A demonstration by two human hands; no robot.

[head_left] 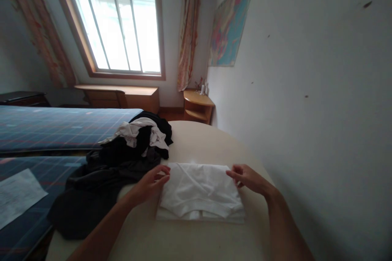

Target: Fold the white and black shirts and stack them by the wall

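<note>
A white T-shirt [199, 189], folded into a flat rectangle, lies on the cream tabletop [202, 240], its neckline towards me. At its far left corner is my left hand [157, 180], fingers curled and closed on the cloth's edge. My right hand [240, 175] pinches the far right corner between thumb and fingers. Slight creases cross the shirt's upper face.
A heap of black, grey and white clothes [131, 151] lies left, partly over the table's edge. Beyond it are blue plaid mattresses [61, 126] and a paper sheet [20, 195]. The white wall [321, 130] runs close on the right. A wooden corner shelf [199, 98] stands behind.
</note>
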